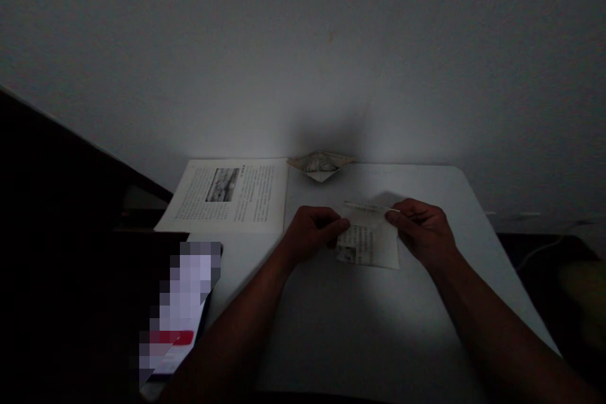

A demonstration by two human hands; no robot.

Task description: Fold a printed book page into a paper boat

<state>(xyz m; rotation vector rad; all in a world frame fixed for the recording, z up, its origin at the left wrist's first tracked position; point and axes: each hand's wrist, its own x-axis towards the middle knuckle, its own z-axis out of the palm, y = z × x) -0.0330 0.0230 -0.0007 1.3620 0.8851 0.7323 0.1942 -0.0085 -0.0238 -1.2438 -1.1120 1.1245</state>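
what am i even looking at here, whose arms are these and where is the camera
There is no machine here. This is one picture from a camera worn on a person's head, looking forward and down, so the two arms coming in from the bottom are the wearer's own. The room is dim. The left hand and the right hand each pinch one side of a sheet of printed paper. Its top edge looks folded over, and its lower part seems to rest on the white table. To the left lies a printed page with a photo. At the back, by the wall, sits a small folded paper shape. At lower left is a blurred-out screen, probably a phone.
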